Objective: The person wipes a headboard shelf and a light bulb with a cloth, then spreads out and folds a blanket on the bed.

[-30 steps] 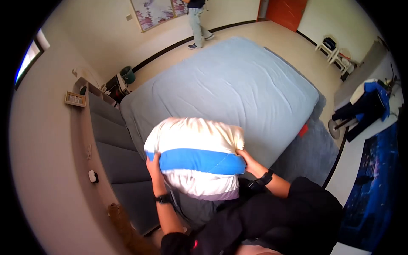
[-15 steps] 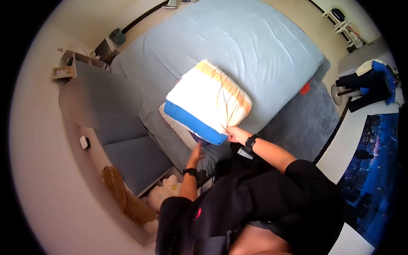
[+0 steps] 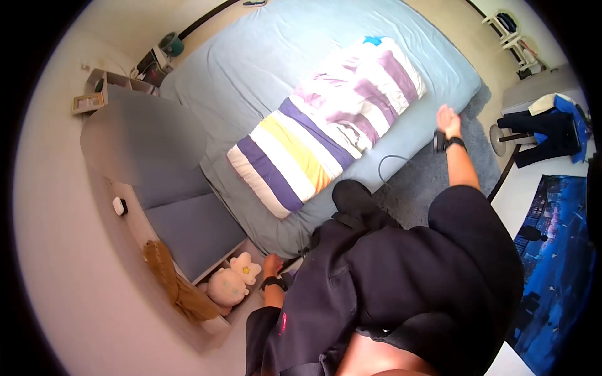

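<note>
A striped quilt (image 3: 313,138) lies across the bed in a long, partly unfolded strip, with purple, white and yellow bands at its near end and mauve and white bands at its far end. My right hand (image 3: 448,121) is raised over the bed's right side, apart from the quilt, its fingers loosely bent and nothing in them. Low beside the bed's near corner hangs my left hand (image 3: 273,264), with nothing visible in it. Its small, soft fingers look loosely spread. Blue-grey sheeting covers the bed (image 3: 244,69).
Left of the bed are a grey cushioned seat (image 3: 188,225), a pink plush toy (image 3: 227,287) and a brown cloth (image 3: 169,282). A grey rug (image 3: 426,188) lies at right, with a cable (image 3: 382,166) by the bed edge. Dark trousers (image 3: 542,128) hang far right.
The bundled quilt has dropped from my hands and spread out along the bed, farther to the right. My right hand has let go and moved up and right; my left has drawn back down.
</note>
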The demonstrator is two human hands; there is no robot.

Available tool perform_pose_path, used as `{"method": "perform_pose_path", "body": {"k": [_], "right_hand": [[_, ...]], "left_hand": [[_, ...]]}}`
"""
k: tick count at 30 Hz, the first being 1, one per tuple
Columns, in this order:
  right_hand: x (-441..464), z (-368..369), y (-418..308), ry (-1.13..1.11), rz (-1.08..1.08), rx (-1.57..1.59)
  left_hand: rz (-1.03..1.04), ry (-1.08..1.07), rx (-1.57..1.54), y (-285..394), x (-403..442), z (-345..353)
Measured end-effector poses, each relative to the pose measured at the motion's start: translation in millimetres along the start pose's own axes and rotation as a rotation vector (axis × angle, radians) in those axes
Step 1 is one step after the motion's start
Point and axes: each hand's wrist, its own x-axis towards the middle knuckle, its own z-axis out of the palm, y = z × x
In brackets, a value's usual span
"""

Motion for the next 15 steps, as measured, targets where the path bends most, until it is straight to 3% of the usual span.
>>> {"method": "perform_pose_path", "body": {"k": [2, 3, 5, 6, 8, 9, 10, 12, 15], "right_hand": [[-25.3, -40.8, 19.9, -0.066, 0.253, -0.454], [-36.3, -65.3, 32.8, -0.21, 0.333, -0.588], [-84.2, -93.3, 66.6, -0.156, 0.389, -0.623], [-98.3, -102.4, 77.7, -0.282, 0.501, -0.715], [-112.1, -134.4, 101.0, -0.262, 0.764, -0.842], [-126.6, -142.6, 102.0, -0.208, 0.848, -0.943], [-142.7, -147.4, 104.0, -0.17, 0.799, -1.135], [-156.4, -170.2, 108.1, -0.187, 0.841, -1.242], [-166.7, -187.7, 114.6, -0.074, 0.821, -1.371]], "left_hand": [[0.14, 0.032, -0.126, 10.5, 29.5, 10.0], [0.143, 0.032, -0.116, 24.1, 30.8, 18.2], [0.181, -0.065, -0.047, 64.8, 39.9, 43.6], [0.195, -0.072, -0.039, 89.8, 41.4, 58.4], [0.232, -0.175, 0.277, 137.7, 37.3, 90.2], [0.317, -0.22, 0.218, 155.9, 31.2, 106.7], [0.334, -0.219, 0.224, 173.8, 27.2, 121.6], [0.506, -0.242, 0.273, 205.0, 15.0, 151.0], [0.542, -0.372, 0.253, 226.0, 15.5, 185.2]]}}
